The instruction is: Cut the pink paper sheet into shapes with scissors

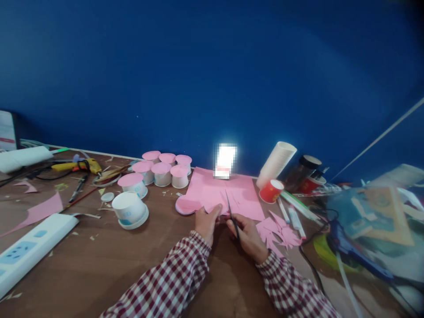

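Note:
My left hand [206, 223] is closed on the near edge of a pink paper piece [212, 205] that lies over a larger pink sheet [232, 192] on the brown table [99, 260]. My right hand [249, 238] grips black scissors [232, 215], whose blades point up and away into the pink paper just right of my left fingers. Both arms wear red-and-white checked sleeves. A stack of pink paper discs [185, 206] sits just left of my left hand.
Several white cups topped with pink paper [162, 172] stand behind an upturned white cup [130, 209]. Pink offcuts [278, 232], markers [294, 221], a red cup [271, 191], a white cup stack [277, 162], a dark jar [303, 170], a yellow glue gun [77, 166], a white power strip [29, 245] and a blue glue gun [351, 247] surround them.

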A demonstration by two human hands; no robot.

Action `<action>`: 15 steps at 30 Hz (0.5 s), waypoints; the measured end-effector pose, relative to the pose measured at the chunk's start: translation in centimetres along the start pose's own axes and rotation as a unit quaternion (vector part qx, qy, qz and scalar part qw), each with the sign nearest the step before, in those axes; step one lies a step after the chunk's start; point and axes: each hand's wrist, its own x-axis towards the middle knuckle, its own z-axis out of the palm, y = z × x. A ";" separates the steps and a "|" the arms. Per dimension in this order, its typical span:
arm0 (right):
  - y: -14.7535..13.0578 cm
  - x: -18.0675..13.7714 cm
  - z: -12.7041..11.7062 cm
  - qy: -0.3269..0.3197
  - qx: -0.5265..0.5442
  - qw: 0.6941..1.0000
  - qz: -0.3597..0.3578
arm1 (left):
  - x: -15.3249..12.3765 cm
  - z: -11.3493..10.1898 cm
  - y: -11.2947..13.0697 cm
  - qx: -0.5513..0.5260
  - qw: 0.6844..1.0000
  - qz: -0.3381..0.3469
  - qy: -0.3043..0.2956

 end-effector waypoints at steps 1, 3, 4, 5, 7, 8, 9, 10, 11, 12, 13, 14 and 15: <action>0.0 0.0 0.0 -0.001 0.000 1.000 -0.001 | 0.0 0.0 0.0 -0.002 1.000 0.000 -0.001; 0.1 0.0 0.0 0.000 0.003 1.000 -0.002 | 0.1 0.0 -0.1 -0.002 1.000 -0.001 0.001; 0.1 0.0 0.0 0.000 0.003 1.000 -0.003 | 0.1 -0.1 -0.1 0.000 1.000 0.000 0.002; 0.2 0.0 0.0 0.001 0.002 1.000 -0.003 | 0.1 -0.1 -0.2 0.003 1.000 0.000 0.003; 0.2 0.0 0.0 0.000 -0.001 1.000 -0.003 | 0.2 -0.2 -0.3 0.009 1.000 0.002 -0.001; 0.2 0.0 0.0 0.001 -0.002 1.000 -0.002 | 0.3 -0.2 -0.3 0.011 1.000 0.001 -0.002; 0.1 0.0 0.0 0.002 -0.002 1.000 0.000 | 0.3 -0.2 -0.4 0.011 1.000 0.001 -0.001; 0.1 0.1 0.0 0.002 -0.001 1.000 0.001 | 0.3 -0.2 -0.4 0.011 1.000 0.001 0.000; 0.1 0.1 0.0 0.002 0.000 1.000 0.002 | 0.3 -0.2 -0.4 0.012 1.000 0.000 0.001; 0.1 0.0 0.1 0.002 0.001 1.000 0.003 | 0.3 -0.2 -0.4 0.012 1.000 0.001 0.004; 0.1 0.0 0.1 0.003 0.001 1.000 0.003 | 0.3 -0.2 -0.4 0.013 1.000 0.001 0.006; 0.1 0.0 0.1 0.004 0.000 1.000 0.003 | 0.3 -0.2 -0.4 0.014 1.000 0.001 0.007; 0.1 0.0 0.1 0.005 -0.001 1.000 0.003 | 0.3 -0.2 -0.3 0.014 1.000 0.001 0.006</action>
